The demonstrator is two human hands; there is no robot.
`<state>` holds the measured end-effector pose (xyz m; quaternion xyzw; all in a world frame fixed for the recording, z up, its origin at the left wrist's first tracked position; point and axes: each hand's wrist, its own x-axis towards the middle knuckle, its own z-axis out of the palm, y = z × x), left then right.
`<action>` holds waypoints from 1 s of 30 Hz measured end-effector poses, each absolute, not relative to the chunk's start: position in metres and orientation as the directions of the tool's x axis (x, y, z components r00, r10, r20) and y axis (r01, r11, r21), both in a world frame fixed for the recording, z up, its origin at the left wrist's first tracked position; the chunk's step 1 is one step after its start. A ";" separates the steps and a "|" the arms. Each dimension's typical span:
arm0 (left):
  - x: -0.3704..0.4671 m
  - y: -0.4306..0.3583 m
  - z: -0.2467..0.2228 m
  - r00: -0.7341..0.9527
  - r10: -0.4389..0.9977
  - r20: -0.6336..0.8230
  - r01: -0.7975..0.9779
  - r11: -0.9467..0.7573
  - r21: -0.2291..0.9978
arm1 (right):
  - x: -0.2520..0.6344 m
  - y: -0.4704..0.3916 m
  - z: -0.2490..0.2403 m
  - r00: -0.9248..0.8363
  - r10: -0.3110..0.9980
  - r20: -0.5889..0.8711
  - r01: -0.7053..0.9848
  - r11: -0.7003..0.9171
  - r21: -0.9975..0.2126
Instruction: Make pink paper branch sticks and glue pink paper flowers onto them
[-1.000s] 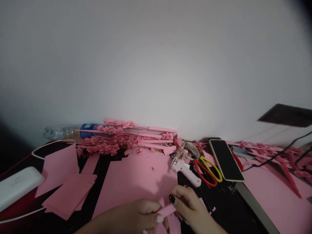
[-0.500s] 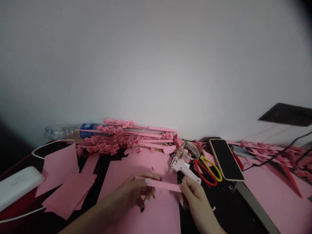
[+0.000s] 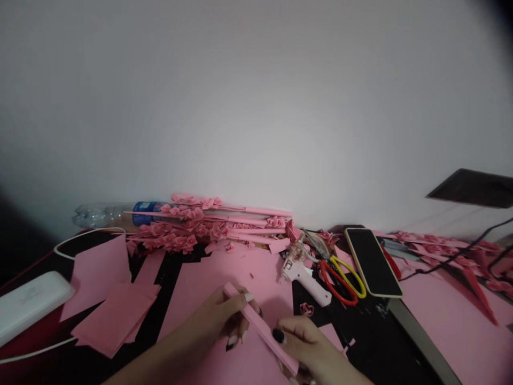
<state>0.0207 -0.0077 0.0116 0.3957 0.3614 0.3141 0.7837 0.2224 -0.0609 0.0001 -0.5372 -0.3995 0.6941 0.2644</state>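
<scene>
A narrow folded pink paper strip [image 3: 256, 322] slants down to the right between my two hands. My left hand [image 3: 234, 313] pinches its upper end between thumb and fingers. Around its lower part, my right hand [image 3: 302, 345] is closed, with the black-nailed thumb on top and some fingers hidden beneath. Both hands are above a large pink sheet [image 3: 192, 289]. Beyond my right hand lie a pale pink glue gun [image 3: 306, 280] and scissors with red and yellow handles [image 3: 348, 280].
Folded paper flowers [image 3: 176, 235] and a plastic bottle [image 3: 104, 215] lie along the wall. Pink squares [image 3: 114, 318] and a white device [image 3: 34, 302] are at left. A phone [image 3: 373, 262], a dark cable [image 3: 452, 259] and more pink paper [image 3: 457, 321] are at right.
The strip has turned from nearly level to a steep slant. My right hand has moved down with its end, uncovering a small curled pink piece beside the glue gun.
</scene>
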 end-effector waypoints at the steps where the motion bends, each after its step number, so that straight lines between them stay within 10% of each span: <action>1: 0.021 -0.008 0.012 0.547 0.773 -0.323 -0.197 0.494 0.847 | 0.222 -0.062 -0.001 -0.279 0.786 -0.552 0.059 -0.559 -0.827; 30: 0.026 -0.009 -0.006 0.669 0.699 -0.252 -0.088 0.411 0.907 | 0.212 -0.059 0.016 -0.422 0.822 -0.382 0.258 -0.295 -0.920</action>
